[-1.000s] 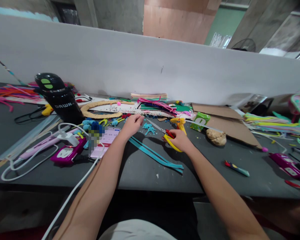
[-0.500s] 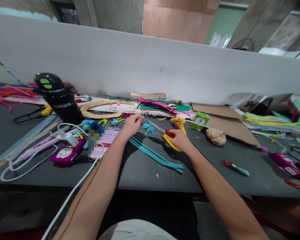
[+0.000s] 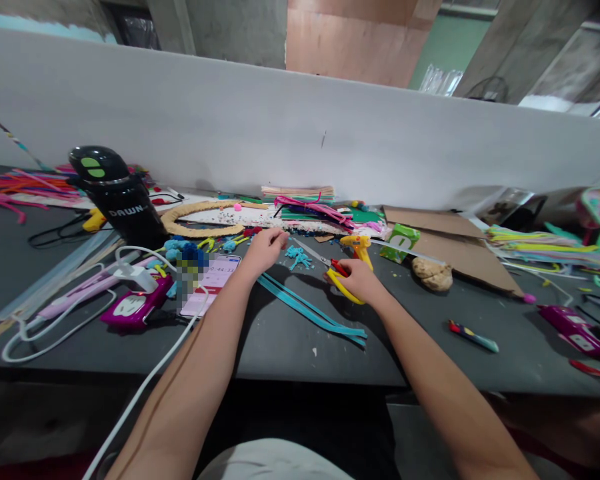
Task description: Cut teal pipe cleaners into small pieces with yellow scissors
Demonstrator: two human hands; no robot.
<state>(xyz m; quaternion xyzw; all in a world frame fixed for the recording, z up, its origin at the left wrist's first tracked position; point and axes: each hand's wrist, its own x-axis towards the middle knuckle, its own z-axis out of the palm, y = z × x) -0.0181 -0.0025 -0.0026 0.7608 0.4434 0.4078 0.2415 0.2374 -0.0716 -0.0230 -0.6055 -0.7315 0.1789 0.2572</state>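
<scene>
My right hand [image 3: 361, 280] grips a pair of scissors [image 3: 344, 285] with yellow and red handles. Their metal blades point up and left, toward my left hand [image 3: 267, 251]. That hand is closed in a pinch, and whatever sits between its fingertips is hidden or too small to name. Between the two hands lies a small pile of short light-blue pipe cleaner pieces [image 3: 299, 257]. Several long light-blue pipe cleaners [image 3: 316, 315] stretch across the table below, their upper ends hidden by my left wrist.
A yellow glue gun [image 3: 359, 247] stands behind my right hand, near a green box [image 3: 399, 242] and a tan lump [image 3: 431, 274]. At left are a phone [image 3: 215, 283], a black tumbler [image 3: 125, 207], a purple power strip [image 3: 135, 308] and a white cable. Cardboard [image 3: 460, 253] lies right.
</scene>
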